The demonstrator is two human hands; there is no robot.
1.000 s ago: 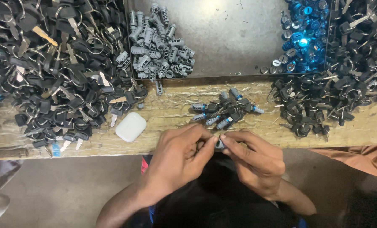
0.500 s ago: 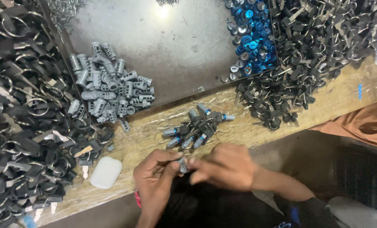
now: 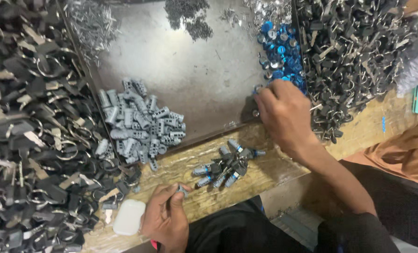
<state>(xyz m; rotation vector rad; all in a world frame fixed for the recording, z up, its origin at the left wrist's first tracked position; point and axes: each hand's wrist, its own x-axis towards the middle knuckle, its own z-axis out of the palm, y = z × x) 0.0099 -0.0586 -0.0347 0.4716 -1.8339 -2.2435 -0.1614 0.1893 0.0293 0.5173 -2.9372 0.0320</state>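
Two hands work well apart: right hand (image 3: 284, 112) reaches the tray edge (image 3: 209, 136) by blue caps (image 3: 281, 51); left hand (image 3: 164, 218) pinches a small grey cylinder (image 3: 182, 190) near the surface (image 3: 265, 168) edge.

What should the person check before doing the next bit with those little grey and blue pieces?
1. Left hand grips a small grey part: ok.
2. Right hand has reached the blue caps: ok.
3. Cap actually pinched in the right fingers: cannot tell, they are hidden.
4. Grey cylinders within reach on the metal tray: ok.
5. Finished pieces piled on the wooden bench, away from its edge: ok.
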